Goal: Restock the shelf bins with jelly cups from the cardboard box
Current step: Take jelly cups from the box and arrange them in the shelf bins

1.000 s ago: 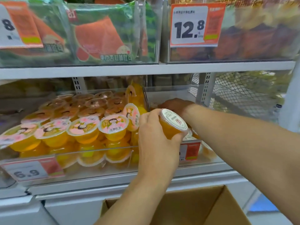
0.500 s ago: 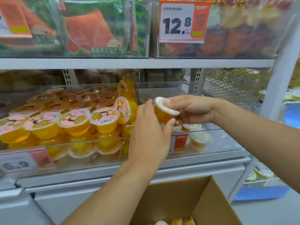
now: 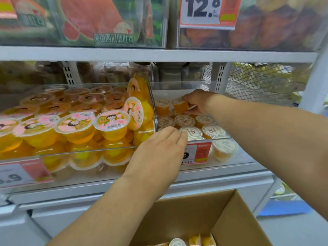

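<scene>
1. At the far left, a clear shelf bin (image 3: 53,153) is packed with large jelly cups (image 3: 111,125) with pink printed lids, stacked in layers; a few stand on edge against its right wall.
2. A price tag (image 3: 19,173) ending in ".9" hangs on that bin's front, partly blurred.
3. Above, the upper shelf (image 3: 159,55) carries clear bins of green-and-red packets, with a "12.8" price sign (image 3: 207,13) further right.
4. The left hand (image 3: 159,153) reaches up over the front wall of the neighbouring bin, fingers nearly straight and together, its grip released and holding nothing; the fingertips lie just beside the front row of small cups.
5. The right-hand bin (image 3: 221,138) holds small jelly cups (image 3: 190,131) with white lids, standing upright in rows on its floor, with one more cup (image 3: 224,150) at the front right corner behind the red tag (image 3: 202,152).
6. The right hand (image 3: 197,101) is deep in this bin, its grip closed around one tilted jelly cup (image 3: 180,105) at the back row, just beside another upright cup.
7. Bottom centre to right, the open cardboard box (image 3: 230,219) sits below the shelf, with a few cups (image 3: 177,242) showing at the frame's lower edge.
</scene>
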